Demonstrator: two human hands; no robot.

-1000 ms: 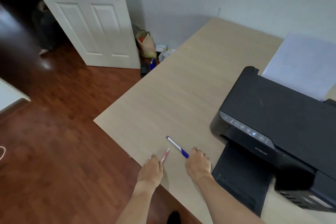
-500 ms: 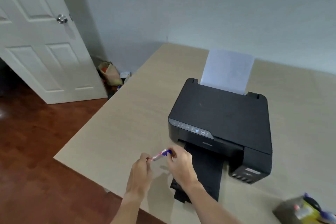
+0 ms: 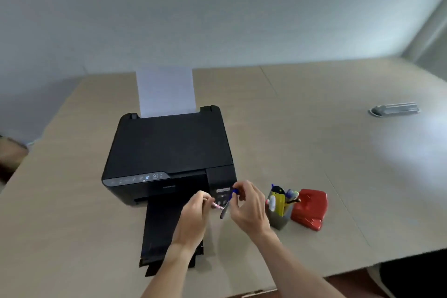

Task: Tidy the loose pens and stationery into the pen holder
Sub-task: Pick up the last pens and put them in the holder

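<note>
Carrying one pen in each hand, the person holds both above the counter (image 3: 338,152), in front of the black printer (image 3: 169,145). The right hand (image 3: 249,208) has its grip pinched on the blue pen (image 3: 228,202) near the cap end, so the barrel hangs down and tilts toward the left; held that way it looks ready to drop point-first. The left hand (image 3: 196,213) has its grip closed on the pink pen (image 3: 217,205), of which only a short stub shows past the fingers. The two pens nearly meet between the hands, likely being gathered for a single drop.

The pen holder (image 3: 279,215), a grey cup already stuffed with a yellow-handled tool and other stationery, stands upright just right of the right hand, touching or nearly touching a red object (image 3: 309,208). I judge the next move to be a short carry rightward; the crowded cup leaves little room, so the pens may catch on what already stands inside.
</note>
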